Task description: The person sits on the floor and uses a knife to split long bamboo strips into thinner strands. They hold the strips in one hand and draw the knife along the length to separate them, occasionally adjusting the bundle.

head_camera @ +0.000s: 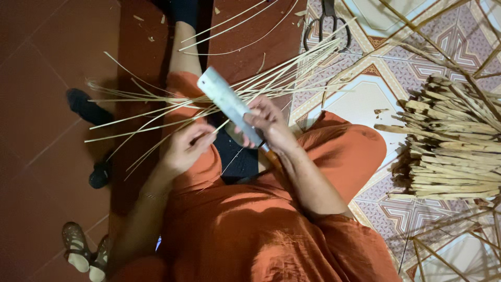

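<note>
Head view: the right hand [269, 122] has its grip closed round the wooden handle of a broad grey steel cleaver [228, 103], whose blade slants up and away from that grip. Just left of it, the left hand [185, 146] pinches thin pale bamboo strips [209, 102], which fan outward beyond both grips over the orange-clad lap [250, 224].

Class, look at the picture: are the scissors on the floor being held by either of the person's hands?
No. The scissors lie untouched on the patterned floor, while the right hand grips a broad knife and the left hand holds thin strips.
</note>
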